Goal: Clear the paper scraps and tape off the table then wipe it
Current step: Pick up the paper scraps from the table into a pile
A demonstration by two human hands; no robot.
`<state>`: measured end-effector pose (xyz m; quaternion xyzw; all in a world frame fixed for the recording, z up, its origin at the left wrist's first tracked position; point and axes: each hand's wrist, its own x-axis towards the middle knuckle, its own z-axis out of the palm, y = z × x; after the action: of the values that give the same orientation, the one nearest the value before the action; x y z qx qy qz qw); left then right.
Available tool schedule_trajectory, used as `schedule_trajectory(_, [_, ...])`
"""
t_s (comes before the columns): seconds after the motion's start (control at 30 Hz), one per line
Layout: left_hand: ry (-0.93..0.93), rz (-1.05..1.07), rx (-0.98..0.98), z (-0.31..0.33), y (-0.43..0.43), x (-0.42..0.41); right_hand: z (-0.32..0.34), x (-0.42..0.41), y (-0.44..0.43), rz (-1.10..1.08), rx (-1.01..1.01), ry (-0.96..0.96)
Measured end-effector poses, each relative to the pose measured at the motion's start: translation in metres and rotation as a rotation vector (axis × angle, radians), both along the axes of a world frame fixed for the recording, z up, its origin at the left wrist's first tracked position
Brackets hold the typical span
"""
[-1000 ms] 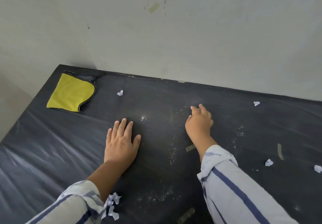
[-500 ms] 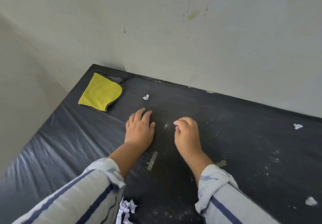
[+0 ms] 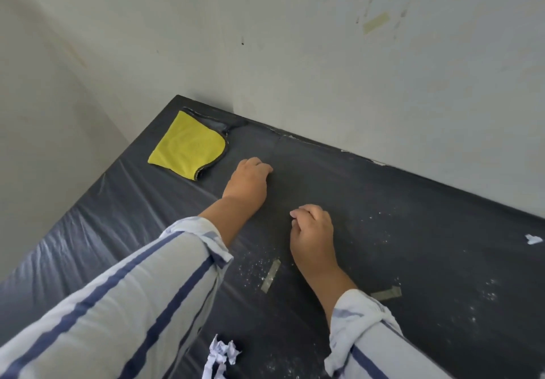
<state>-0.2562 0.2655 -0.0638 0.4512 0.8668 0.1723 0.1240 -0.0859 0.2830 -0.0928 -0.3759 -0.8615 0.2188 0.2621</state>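
Head view, with 12 o'clock at the top of the picture. My left hand [image 3: 249, 181] reaches toward the far corner of the table [image 3: 413, 201], knuckles up, fingers curled down so that the tips meet the black plastic cover. They hide whatever is under them, so I cannot tell if I have pinched anything. The yellow cloth [image 3: 188, 148] lies flat just beside that hand at 10 o'clock, close to the table's corner, a dark-edged flap folded out behind it.

My right hand [image 3: 312, 231] sits at 5 o'clock from the left one, apart from it. Its fingers are bent into a loose fist with the thumb against the forefinger. The palm faces down, and I cannot tell whether it holds something.

From the right hand, one strip of tape [image 3: 271, 275] is stuck to the table at 7 o'clock, near my wrist. A second strip [image 3: 386, 293] lies at 4 o'clock, its near end hidden by my right sleeve [image 3: 368, 334]. A small paper scrap [image 3: 533, 239] lies well away at 3 o'clock, at the picture's edge. Fine white specks [image 3: 256, 266] are scattered around the first strip and farther right.

At 6 o'clock, between my sleeves, crumpled paper scraps [image 3: 222, 355] lie on the table, cut off by the bottom edge. My left sleeve [image 3: 118, 305] covers the table's near left part.

A pale piece of tape [image 3: 376, 22] is stuck on the wall [image 3: 295, 54] at 1 o'clock.
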Motion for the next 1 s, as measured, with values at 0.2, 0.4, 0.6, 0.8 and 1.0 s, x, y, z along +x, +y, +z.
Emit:
schedule_trajectory(0.2, [-0.148, 0.009, 0.196, 0.006, -0.079, 0.038, 0.009, 0.009, -0.029, 0.051, -0.028, 0.009])
schedule_trajectory(0.4, [-0.268, -0.038, 0.168, 0.013, -0.169, 0.071, 0.013, 0.035, -0.106, 0.156, -0.076, -0.032])
schedule_trajectory(0.6, [-0.292, -0.070, 0.223, 0.009, -0.233, 0.096, 0.014, 0.062, -0.171, 0.135, -0.161, -0.065])
schedule_trajectory(0.8, [-0.265, -0.079, 0.282, 0.004, -0.273, 0.119, 0.020, 0.071, -0.217, 0.056, -0.137, -0.100])
schedule_trajectory(1.0, [-0.315, -0.226, 0.220, 0.004, -0.292, 0.133, 0.025, 0.074, -0.240, 0.015, -0.203, -0.173])
